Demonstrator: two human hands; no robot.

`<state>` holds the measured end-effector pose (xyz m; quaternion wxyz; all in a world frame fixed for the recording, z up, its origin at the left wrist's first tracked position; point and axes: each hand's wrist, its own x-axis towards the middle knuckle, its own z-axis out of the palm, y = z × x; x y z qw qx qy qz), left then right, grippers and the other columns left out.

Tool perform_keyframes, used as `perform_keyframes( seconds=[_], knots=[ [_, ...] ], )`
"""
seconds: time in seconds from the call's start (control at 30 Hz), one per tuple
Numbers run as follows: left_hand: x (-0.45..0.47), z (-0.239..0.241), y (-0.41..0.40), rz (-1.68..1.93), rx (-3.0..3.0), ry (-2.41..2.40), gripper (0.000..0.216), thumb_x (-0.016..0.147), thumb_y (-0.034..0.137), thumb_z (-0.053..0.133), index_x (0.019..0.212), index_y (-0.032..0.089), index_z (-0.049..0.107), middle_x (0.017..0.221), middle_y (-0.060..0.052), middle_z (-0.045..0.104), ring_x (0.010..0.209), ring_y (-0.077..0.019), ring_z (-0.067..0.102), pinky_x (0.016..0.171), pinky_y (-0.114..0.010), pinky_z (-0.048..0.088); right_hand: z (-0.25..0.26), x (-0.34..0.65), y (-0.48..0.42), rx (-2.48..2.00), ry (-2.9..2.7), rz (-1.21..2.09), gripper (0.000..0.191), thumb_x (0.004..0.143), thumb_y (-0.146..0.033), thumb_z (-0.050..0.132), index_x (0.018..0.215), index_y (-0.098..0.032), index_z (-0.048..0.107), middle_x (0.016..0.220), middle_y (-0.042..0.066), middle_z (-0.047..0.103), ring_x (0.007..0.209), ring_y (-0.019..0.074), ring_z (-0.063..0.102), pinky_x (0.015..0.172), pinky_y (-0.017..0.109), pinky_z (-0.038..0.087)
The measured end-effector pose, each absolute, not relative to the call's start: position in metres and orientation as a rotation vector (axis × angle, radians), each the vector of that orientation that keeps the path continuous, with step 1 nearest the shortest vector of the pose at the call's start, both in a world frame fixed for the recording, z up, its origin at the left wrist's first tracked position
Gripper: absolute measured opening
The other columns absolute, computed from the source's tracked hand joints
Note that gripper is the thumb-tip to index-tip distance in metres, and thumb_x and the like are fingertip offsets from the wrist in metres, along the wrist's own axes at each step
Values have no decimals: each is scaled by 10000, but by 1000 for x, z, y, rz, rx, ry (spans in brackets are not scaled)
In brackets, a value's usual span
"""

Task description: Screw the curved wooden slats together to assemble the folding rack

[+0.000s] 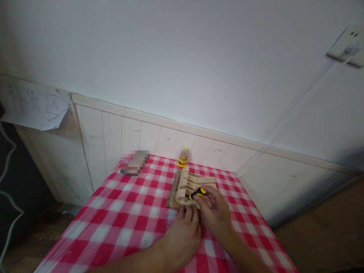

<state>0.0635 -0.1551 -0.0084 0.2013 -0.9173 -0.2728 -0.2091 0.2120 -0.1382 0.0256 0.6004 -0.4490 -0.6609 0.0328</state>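
My right hand (217, 212) is closed around a small black and yellow screwdriver (198, 193). The screwdriver's lower end points down and left at the near part of a light wooden assembly (184, 184), where small metal screw-like pieces show. Several parallel wooden strips with rounded left ends make up this assembly. Under it lies a brown, flat piece (172, 193) that looks wrapped in clear plastic. Along the near edge, the bent fingers of my left hand (186, 231) grip the wood; their tips are partly hidden.
A red and white checked cloth (119, 212) covers the table. Behind the assembly stands a clear container with a yellow base (183, 157). Something blurred out (135, 163) lies at the back left. Wall panels (167, 138) border the far edge; a cable runs down from a socket (348, 45).
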Motion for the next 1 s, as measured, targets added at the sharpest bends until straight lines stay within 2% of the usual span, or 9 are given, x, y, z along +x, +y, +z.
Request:
perform_keyframes(
  seconds=[0.2, 0.3, 0.5, 1.0],
  knots=[
    [65, -9, -155, -575, -2548, -759, 416, 985, 349, 645, 1254, 50, 751, 1318, -277, 697, 1179, -374, 676, 999, -522, 514, 39, 209, -140, -951, -1649, 8, 394, 900, -159, 781, 1234, -363, 745, 1059, 3, 831, 923, 203, 814, 827, 318, 692],
    [65, -8, -155, -562, -2569, -772, 429, 993, 346, 630, 1292, 56, 732, 1322, -268, 698, 1168, -367, 676, 989, -518, 517, 38, 211, -142, -967, -1645, 5, 392, 926, -166, 745, 1277, -339, 731, 1082, 35, 828, 946, 219, 817, 845, 347, 697],
    [64, -6, -155, -578, -2568, -778, 511, 1003, 339, 613, 1417, 42, 645, 1367, -278, 669, 1145, -350, 676, 1001, -512, 513, 26, 211, -146, -1004, -1648, 98, 394, 992, -160, 635, 1359, -298, 681, 1233, 94, 803, 1118, 247, 796, 907, 392, 693],
    [64, -8, -156, -558, -2613, -771, 402, 995, 332, 634, 1260, 48, 738, 1321, -283, 691, 1172, -378, 683, 999, -534, 520, 25, 211, -140, -1063, -1536, 84, 266, 933, -261, 755, 1196, -293, 750, 1076, 63, 821, 951, 231, 815, 862, 381, 692]
  ],
)
